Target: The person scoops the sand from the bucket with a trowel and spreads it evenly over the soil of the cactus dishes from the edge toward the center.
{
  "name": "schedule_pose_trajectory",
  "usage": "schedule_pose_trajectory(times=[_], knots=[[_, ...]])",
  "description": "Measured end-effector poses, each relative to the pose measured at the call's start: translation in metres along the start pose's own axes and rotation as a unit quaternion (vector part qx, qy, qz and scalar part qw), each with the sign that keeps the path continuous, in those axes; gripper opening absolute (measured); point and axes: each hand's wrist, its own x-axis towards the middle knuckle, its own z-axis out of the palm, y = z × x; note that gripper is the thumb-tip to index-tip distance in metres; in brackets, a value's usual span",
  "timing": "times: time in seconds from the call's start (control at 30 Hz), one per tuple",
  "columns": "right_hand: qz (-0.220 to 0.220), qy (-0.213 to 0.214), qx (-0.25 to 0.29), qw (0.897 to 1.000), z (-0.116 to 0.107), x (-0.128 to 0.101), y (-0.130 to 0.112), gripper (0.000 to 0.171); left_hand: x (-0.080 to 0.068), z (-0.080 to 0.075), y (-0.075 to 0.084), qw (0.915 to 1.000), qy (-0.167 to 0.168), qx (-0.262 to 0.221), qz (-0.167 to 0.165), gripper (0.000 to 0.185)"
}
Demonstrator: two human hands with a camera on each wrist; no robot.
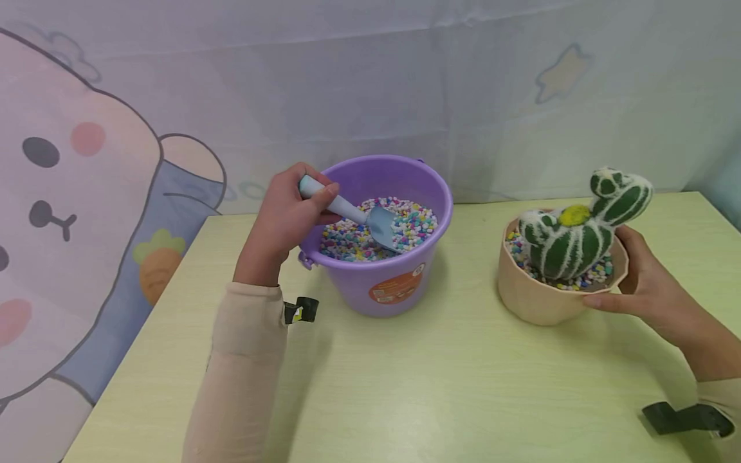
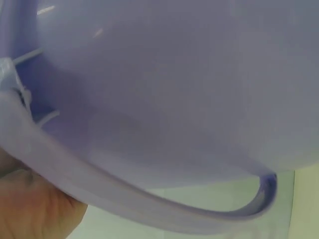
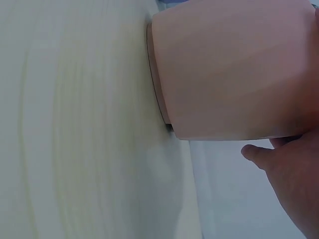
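My left hand (image 1: 289, 209) grips the handle of a light-blue toy shovel (image 1: 347, 209). The shovel's blade rests tilted in the small multicoloured pebbles (image 1: 353, 241) inside a purple bucket (image 1: 376, 286). In the left wrist view, the bucket's handle (image 2: 149, 204) and outer wall fill most of the picture. My right hand (image 1: 654, 289) holds the right side of a beige flowerpot (image 1: 532, 299), thumb at the front rim and other fingers behind, partly hidden. A green-and-white artificial cactus (image 1: 570, 251) with a yellow top stands in the pot, with pebbles around its base.
Both containers stand on a pale wooden table (image 1: 393, 386), the bucket left of the pot. Behind the table hangs a cloth backdrop (image 1: 347, 83) with a cartoon animal at left. Black straps (image 1: 689, 419) sit at the wrists.
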Motion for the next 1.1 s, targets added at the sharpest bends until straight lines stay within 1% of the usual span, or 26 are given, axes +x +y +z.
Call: schedule_pose_trajectory(times=[0.07,0.13,0.33,0.47,0.6,0.7,0.77,0.87,0.93,1.1], knots=[[0.011,0.002,-0.001,1.0,-0.0004,-0.0003,0.0011,0.107,0.0007,0.0012,0.0004,1.0,0.004,0.001,-0.008,0.019],[0.011,0.007,0.001,1.0,-0.0002,0.0003,0.0015,0.106,0.0009,0.0017,0.0005,0.9999,0.007,0.003,-0.012,0.02],[0.007,0.029,-0.013,0.999,0.0023,0.0005,0.0006,0.102,0.0009,0.0019,-0.0008,0.9998,0.014,0.016,-0.008,0.025],[0.0,0.037,-0.018,0.999,0.0035,-0.0004,0.0014,0.099,0.0009,0.0024,0.0,0.9996,0.014,0.025,-0.006,0.024],[-0.007,0.031,-0.015,0.999,0.0026,-0.0011,0.0021,0.101,0.0007,0.0022,0.0004,0.9998,0.003,0.019,-0.002,0.018],[-0.003,0.015,-0.007,1.0,0.001,-0.0014,0.0028,0.105,0.0004,0.0012,0.0001,0.9999,-0.007,0.008,0.005,0.014],[-0.002,0.002,0.007,1.0,0.0,-0.0011,0.0035,0.107,0.0002,0.0005,-0.0005,0.9998,-0.013,0.003,0.011,0.013],[-0.006,-0.008,0.014,1.0,-0.0009,-0.0009,0.0046,0.108,-0.0002,-0.0001,-0.0012,0.9997,-0.019,-0.001,0.017,0.013],[-0.013,-0.004,0.008,1.0,-0.0008,-0.0004,0.0049,0.107,-0.0003,0.0001,-0.002,0.9996,-0.018,-0.005,0.019,0.014],[-0.028,0.024,-0.014,0.999,0.0015,0.0004,0.0041,0.106,-0.0011,0.0015,-0.0028,0.9997,-0.011,-0.004,0.02,0.015]])
